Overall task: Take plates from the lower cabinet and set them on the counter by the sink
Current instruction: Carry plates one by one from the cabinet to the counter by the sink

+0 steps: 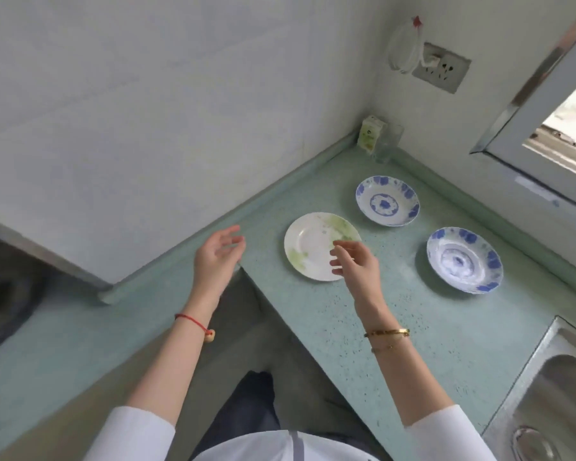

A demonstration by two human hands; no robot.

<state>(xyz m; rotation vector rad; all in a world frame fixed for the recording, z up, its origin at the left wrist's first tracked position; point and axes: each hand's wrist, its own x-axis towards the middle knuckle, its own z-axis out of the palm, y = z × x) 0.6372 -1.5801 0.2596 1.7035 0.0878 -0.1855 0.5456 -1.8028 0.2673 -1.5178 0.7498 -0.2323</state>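
Observation:
Three plates lie on the pale green counter. A white plate with green leaf print is nearest the counter's left edge. A blue-patterned plate sits behind it, and another blue-patterned plate lies to the right. My right hand hovers over the near right rim of the white plate, fingers loosely apart, holding nothing. My left hand is open in the air just left of the counter's edge, empty. The lower cabinet is out of view.
A steel sink is set in the counter at the lower right. A small green carton and a glass stand in the back corner. A wall socket is above, a window frame at right.

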